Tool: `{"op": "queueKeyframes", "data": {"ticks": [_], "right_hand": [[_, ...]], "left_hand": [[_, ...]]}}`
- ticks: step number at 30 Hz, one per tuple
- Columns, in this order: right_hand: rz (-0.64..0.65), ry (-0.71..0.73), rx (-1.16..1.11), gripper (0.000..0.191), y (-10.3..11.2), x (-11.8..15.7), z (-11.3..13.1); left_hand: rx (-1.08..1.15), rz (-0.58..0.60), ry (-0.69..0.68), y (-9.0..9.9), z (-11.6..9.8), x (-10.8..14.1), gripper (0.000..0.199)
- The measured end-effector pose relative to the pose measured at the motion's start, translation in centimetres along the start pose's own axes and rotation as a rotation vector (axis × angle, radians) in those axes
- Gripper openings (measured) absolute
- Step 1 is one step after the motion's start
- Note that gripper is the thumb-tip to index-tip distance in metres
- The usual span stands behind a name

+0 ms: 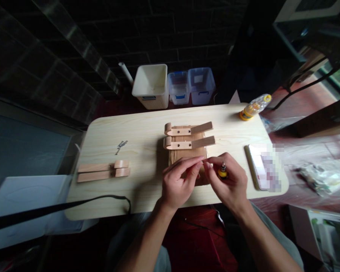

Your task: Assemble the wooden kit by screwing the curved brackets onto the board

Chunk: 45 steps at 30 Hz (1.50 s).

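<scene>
My left hand point(179, 179) is closed in a pinch, its fingertips meeting those of my right hand point(228, 179) over the brown block point(184, 154). Whatever tiny piece sits between the fingertips is too small to make out. A small yellow-and-black screwdriver point(222, 173) is tucked in my right hand, its metal end pointing up. Just beyond the hands, two curved wooden hooks point(177, 131) lie side by side across the block, each with two dark holes. Two similar wooden hooks point(95, 175) rest on the table at left, near several loose screws point(121, 145).
The pale wooden table point(147, 132) carries a clear bottle-shaped container with a yellow base point(246, 113) at the back right and a flat white-and-pink box point(260, 166) at right. Behind stand a cream bin point(153, 100) and two clear plastic bins point(201, 88). A black strap point(102, 198) crosses the left front corner.
</scene>
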State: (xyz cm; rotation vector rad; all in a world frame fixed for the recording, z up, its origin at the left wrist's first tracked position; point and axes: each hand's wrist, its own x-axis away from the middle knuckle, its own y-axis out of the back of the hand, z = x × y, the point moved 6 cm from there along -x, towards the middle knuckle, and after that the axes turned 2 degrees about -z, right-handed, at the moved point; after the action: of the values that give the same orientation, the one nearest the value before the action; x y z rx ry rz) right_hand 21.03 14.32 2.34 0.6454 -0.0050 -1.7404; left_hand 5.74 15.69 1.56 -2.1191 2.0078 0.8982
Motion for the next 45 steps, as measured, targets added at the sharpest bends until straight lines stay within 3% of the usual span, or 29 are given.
{"op": "queueKeyframes", "data": {"ticks": [4, 9, 19, 23, 28, 30, 35, 45], "right_hand": [[-0.017, -0.163, -0.104, 0.007, -0.1, 0.0, -1.0], [-0.121, -0.321, -0.213, 0.015, 0.0, 0.5, -2.5], [-0.339, -0.387, -0.204, 0.027, 1.8, 0.1, -4.5], [-0.306, -0.344, -0.158, 0.02, 1.8, 0.2, -3.5], [-0.057, -0.16, -0.125, 0.014, -0.1, 0.5, -0.7], [-0.017, -0.091, -0.106, 0.015, -0.4, 0.5, -0.1], [-0.031, -0.006, -0.056, 0.016, -0.5, 0.3, 0.2], [-0.08, 0.004, -0.082, 0.015, -0.3, 0.5, -0.1]], "left_hand": [[0.036, 0.01, 0.015, -0.1, 0.0, 0.0, 0.019], [0.144, 0.012, 0.135, -0.3, 0.6, 0.1, 0.017], [0.225, -0.03, 0.227, -0.2, 1.6, 0.4, 0.018], [0.217, -0.045, 0.229, -0.1, 1.5, 0.4, 0.016], [0.167, -0.058, 0.229, 0.1, 1.4, 0.2, 0.016], [0.129, -0.062, 0.218, 0.2, 1.4, 0.2, 0.015], [0.065, -0.062, 0.205, 0.4, 1.1, 0.0, 0.013], [0.064, -0.115, 0.161, 1.0, 0.7, 0.2, 0.013]]}}
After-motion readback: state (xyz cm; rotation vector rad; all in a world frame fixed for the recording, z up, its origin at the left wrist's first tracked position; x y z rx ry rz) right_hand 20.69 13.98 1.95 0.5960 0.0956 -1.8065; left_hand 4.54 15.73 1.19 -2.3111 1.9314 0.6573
